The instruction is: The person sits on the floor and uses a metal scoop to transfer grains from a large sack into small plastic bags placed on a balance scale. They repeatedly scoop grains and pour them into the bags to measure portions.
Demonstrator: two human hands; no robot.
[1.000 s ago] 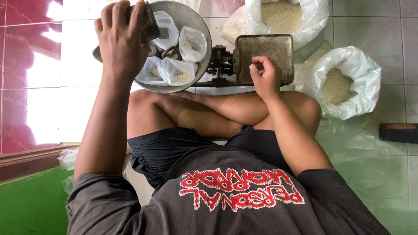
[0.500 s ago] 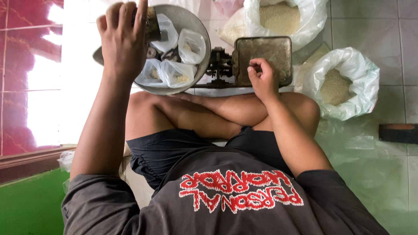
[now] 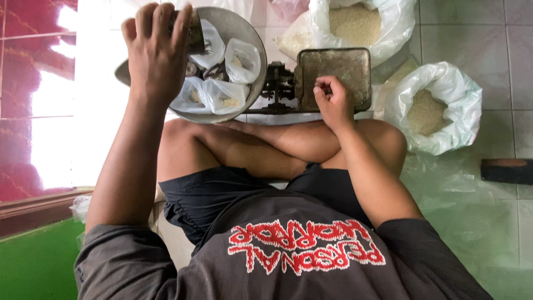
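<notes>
My left hand [image 3: 155, 53] is raised over a round metal scale pan [image 3: 254, 41] and grips a dark metal cup [image 3: 193, 32], tilted toward the pan. Several small clear plastic bags of pale grain [image 3: 241, 58] lie in the pan. My right hand [image 3: 332, 103] rests with curled fingers on the near edge of the square metal tray [image 3: 333, 64] on the other side of the balance scale [image 3: 280, 86]; nothing shows in its fingers. My crossed bare legs lie just below the scale.
A large open plastic sack of pale grain [image 3: 361, 22] stands behind the tray, and another sack of grain [image 3: 430, 111] is to the right. A dark block [image 3: 508, 170] lies on the tiled floor at far right. A red tiled wall [image 3: 22, 83] runs along the left.
My left hand with the cup has lifted slightly and shifted a little over the pan. My right hand has stayed on the tray's edge.
</notes>
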